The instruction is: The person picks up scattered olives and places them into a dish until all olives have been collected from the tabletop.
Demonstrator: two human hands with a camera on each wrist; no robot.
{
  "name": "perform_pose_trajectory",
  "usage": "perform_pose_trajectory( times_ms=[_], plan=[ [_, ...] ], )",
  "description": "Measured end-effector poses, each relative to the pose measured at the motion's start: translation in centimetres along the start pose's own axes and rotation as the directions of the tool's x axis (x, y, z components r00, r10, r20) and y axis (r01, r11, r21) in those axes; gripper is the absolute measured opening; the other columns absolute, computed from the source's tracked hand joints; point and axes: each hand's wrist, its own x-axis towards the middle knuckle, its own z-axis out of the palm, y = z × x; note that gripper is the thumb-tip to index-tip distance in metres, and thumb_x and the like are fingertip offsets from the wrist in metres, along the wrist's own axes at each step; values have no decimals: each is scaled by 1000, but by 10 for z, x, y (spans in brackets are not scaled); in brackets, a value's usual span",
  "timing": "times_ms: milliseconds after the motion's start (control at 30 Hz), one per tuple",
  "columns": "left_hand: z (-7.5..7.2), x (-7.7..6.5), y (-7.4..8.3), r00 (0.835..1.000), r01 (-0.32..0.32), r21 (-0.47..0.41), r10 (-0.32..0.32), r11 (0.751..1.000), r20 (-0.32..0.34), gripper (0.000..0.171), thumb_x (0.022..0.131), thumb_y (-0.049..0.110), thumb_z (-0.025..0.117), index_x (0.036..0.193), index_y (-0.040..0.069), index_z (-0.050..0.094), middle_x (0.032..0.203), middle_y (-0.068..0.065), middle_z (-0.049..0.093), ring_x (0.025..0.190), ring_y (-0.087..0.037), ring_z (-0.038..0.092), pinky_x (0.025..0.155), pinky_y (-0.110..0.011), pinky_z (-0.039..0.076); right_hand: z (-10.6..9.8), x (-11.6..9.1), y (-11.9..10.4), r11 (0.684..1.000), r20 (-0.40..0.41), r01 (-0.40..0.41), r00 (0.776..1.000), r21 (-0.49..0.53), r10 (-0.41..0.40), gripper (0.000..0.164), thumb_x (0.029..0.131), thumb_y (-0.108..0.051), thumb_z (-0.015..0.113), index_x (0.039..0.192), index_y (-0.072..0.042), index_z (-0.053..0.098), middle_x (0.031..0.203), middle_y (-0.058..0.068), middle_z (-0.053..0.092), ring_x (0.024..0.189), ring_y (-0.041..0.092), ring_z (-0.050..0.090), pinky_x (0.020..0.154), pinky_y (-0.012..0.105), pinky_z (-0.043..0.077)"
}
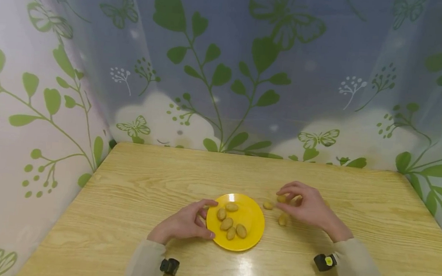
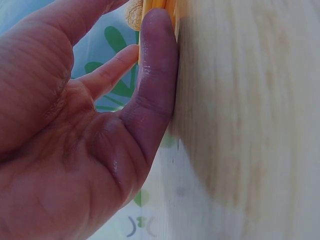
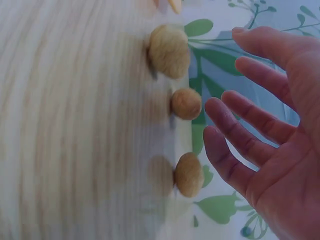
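Observation:
A yellow plate [image 1: 252, 238] lies on the table with several tan walnuts [image 1: 227, 224] on it, in their shells. My left hand [image 1: 185, 222] holds the plate by its left rim, thumb and forefinger at the edge. In the left wrist view one finger [image 2: 157, 60] lies low against the plate's edge, by a bumpy walnut [image 2: 134, 15]. To the right of the plate my right hand [image 1: 307, 207] hovers over loose walnuts [image 1: 282, 219], fingers spread and relaxed. Its wrist view shows three walnuts [image 3: 189, 175] beyond the fingertips and nothing in the hand.
The wooden table [image 1: 122, 199] reaches back to a curtain [image 1: 226, 69] printed with leaves and butterflies, which also hangs along both sides. One loose walnut [image 1: 268, 205] sits between the plate and my right hand. A dark camera [image 1: 325, 262] is strapped at the right wrist.

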Motion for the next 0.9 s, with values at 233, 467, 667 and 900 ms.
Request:
perform_pose_trajectory(
  times_ms=[233,467,667,900],
  plan=[
    [0,0,0,1000,4,4,-4,1000,-4,80,83,21,87,151,19,46,114,-9,57,87,-14,67,79,-29,54,-2,0,13,999,16,-30,999,-28,30,23,87,-22,82,108,-13,76,118,6,70,90,18,71,74,23,58],
    [0,1,-1,1000,5,-5,-5,1000,-1,80,82,21,87,151,19,46,114,-10,56,86,-14,67,78,-28,54,-3,0,23,997,22,-46,999,-55,47,24,87,-23,82,109,-14,77,108,3,74,81,6,67,73,25,56],
    [0,0,-1,1000,11,2,-11,1000,-5,80,83,22,87,151,20,46,114,-9,56,87,-14,66,79,-29,54,-3,0,26,992,59,-110,992,-57,113,28,89,-24,81,114,-14,76,111,6,76,81,8,65,71,25,54],
    [-1,-1,0,1000,14,13,-13,1000,-8,79,83,23,87,151,21,46,115,-9,56,87,-13,66,80,-29,53,-6,4,26,992,99,-120,987,-47,124,30,90,-18,78,119,-11,75,107,10,75,76,9,62,64,24,52]
  ],
)
